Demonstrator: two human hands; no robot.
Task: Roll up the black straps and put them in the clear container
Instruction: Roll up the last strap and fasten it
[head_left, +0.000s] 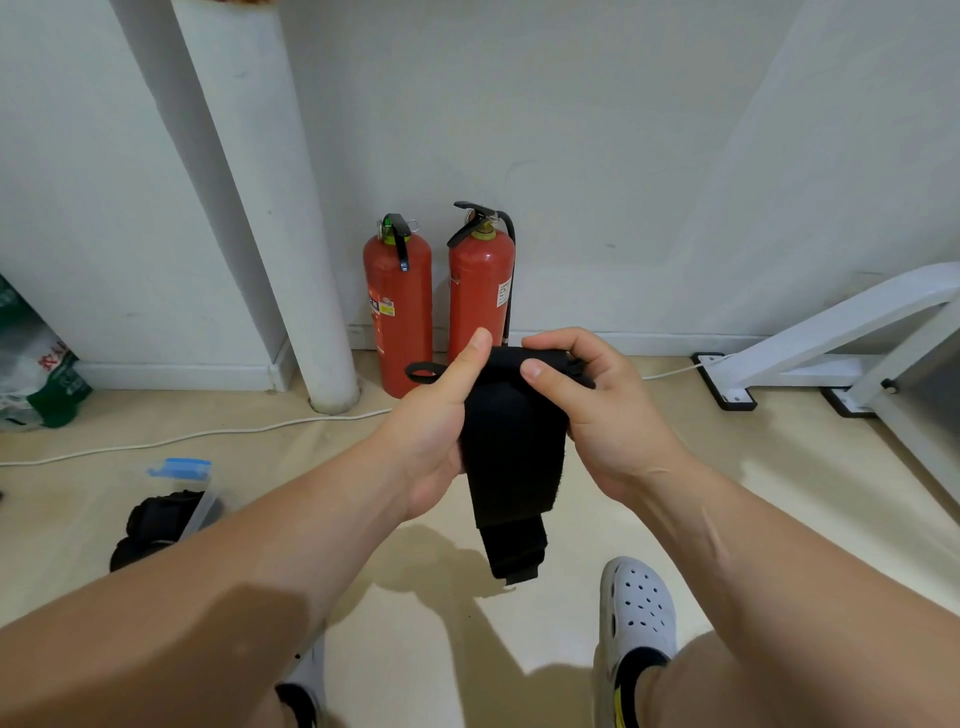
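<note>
Both hands hold 1 black strap (511, 447) up over the floor (571, 519). The left hand (436, 431) grips its edge, thumb along the top; the right hand (597, 400) curls round the rolled top end. It's wide, fuzzy fabric, its narrower tail hanging loose. The container (195, 496) sits lower left with black straps inside.

Black strap (511, 447) between both hands

In front: strap (511, 452) between left hand (431, 431), right hand (608, 415); container (200, 499) leftward, seemingly holding straps (156, 519).
</note>
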